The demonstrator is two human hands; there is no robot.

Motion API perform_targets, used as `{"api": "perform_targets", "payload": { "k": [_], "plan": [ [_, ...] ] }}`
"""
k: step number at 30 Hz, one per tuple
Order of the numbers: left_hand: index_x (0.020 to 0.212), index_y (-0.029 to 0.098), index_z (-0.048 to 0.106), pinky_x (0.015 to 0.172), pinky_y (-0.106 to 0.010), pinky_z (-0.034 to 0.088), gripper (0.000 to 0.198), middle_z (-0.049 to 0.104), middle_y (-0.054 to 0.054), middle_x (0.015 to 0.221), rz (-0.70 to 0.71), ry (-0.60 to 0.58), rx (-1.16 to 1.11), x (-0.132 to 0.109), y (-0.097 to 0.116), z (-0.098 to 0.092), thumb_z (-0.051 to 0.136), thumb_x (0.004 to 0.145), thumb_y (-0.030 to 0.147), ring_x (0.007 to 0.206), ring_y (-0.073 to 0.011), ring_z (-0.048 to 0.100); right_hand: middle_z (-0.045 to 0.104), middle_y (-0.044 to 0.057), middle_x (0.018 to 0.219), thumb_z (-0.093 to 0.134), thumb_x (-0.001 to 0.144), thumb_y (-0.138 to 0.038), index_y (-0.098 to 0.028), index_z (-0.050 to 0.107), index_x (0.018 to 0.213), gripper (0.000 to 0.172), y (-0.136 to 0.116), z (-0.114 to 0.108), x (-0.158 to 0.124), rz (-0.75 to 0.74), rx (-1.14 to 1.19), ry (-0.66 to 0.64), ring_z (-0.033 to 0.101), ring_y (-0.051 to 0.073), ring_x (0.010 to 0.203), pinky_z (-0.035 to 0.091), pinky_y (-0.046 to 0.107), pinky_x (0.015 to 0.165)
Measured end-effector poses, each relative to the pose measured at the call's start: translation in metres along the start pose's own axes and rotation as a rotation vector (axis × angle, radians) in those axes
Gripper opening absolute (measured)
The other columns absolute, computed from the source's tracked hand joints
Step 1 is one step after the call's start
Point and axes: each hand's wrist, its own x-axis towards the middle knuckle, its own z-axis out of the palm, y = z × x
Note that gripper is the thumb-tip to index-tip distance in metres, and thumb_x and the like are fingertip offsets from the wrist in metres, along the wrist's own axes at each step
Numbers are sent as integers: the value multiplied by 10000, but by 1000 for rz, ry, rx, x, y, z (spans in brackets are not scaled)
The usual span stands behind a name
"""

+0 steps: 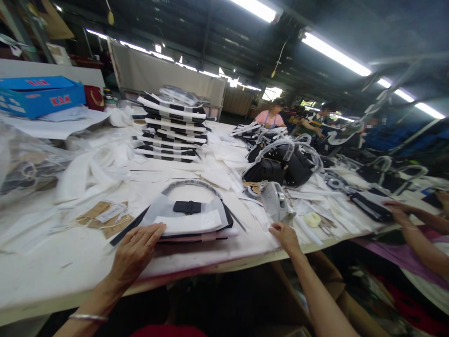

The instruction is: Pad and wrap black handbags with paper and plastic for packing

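Note:
A black handbag (188, 207) lies flat in front of me, its flap and buckle showing through pale wrapping. White foam sheet (192, 223) covers its lower part, and its arched handle (189, 181) is wrapped in clear film. My left hand (135, 250) rests on the near left edge of the wrapping, fingers stretched out. To the right of the bag, my right hand (287, 238) is closed in a pinch beside a grey tape dispenser (274, 202). Whatever is between its fingertips is too small to make out.
A stack of wrapped black bags (171, 128) stands behind. Brown paper tags (105, 217) lie at left, near a blue box (42, 96). More black handbags (280, 164) are piled at right. A co-worker's hands (400, 210) touch a bag at far right.

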Motion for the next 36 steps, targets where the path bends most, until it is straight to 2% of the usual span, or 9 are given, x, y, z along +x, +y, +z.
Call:
{"api": "perform_targets", "payload": {
  "k": [5,10,13,21,25,29,36],
  "plan": [
    [1280,184,550,900,-380,442,457,732,-73,1089,2,-2,6,-2,1,1,411,869,39,934,-220,686,747,119,919,538,876,-203,-167,754,944,230,-10,-10,12,-21,-280,-126,688,237,923,434,286,766],
    [1266,172,556,896,-383,444,450,731,-79,1090,-2,11,11,-1,1,1,415,864,28,930,-223,686,725,196,961,451,921,-152,-100,720,961,277,-16,-3,14,-63,-384,-102,688,279,927,441,332,759],
    [1274,181,555,895,-380,443,454,732,-73,1089,-4,10,7,-2,1,0,415,868,35,931,-221,686,711,203,1001,420,932,-135,-84,693,976,282,-16,1,13,-89,-418,-87,682,274,952,446,334,772],
    [1276,203,562,882,-364,445,464,737,-64,1066,-18,28,-5,-3,0,2,412,865,48,908,-212,685,691,197,1069,428,932,-133,-72,651,992,239,-12,-4,14,-104,-412,-81,643,250,1027,407,307,813],
    [1250,192,567,874,-367,447,453,737,-67,1064,-16,19,-1,-3,0,2,411,855,33,911,-213,684,703,164,984,420,930,-164,-92,644,973,239,-10,-19,9,-57,-373,-75,659,232,921,385,291,718],
    [1252,193,572,876,-369,447,469,735,-69,1076,-23,21,-9,-2,1,1,417,840,29,927,-215,684,709,106,900,441,901,-168,-133,656,900,218,-9,-33,2,-78,-275,-66,646,198,860,361,272,704],
    [1284,214,567,877,-343,455,503,737,-61,1068,-40,11,-20,-2,1,2,433,826,55,914,-200,688,723,117,885,622,795,-223,-151,728,862,144,-1,-29,-1,-38,-271,-244,661,247,910,374,281,697]
  ]
}}
